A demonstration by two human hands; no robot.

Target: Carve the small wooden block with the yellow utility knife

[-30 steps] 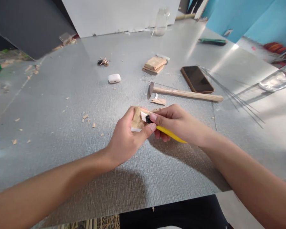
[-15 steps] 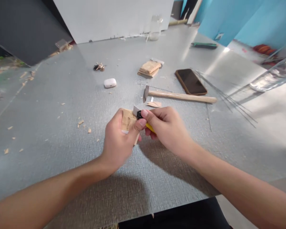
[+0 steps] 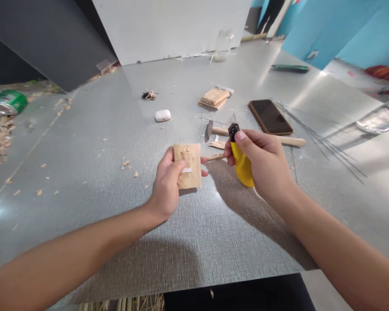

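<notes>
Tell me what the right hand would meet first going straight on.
Likely the hammer, near its head: the right hand, gripping the yellow knife, points forward and leftward across it. The hand looks raised above the table, so it may pass over; depth is unclear.

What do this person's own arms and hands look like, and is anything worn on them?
Both arms are bare as far as the picture shows, with no sleeves. The left hand and the right hand wear no gloves, and no watch, bracelet or ring can be seen.
</notes>
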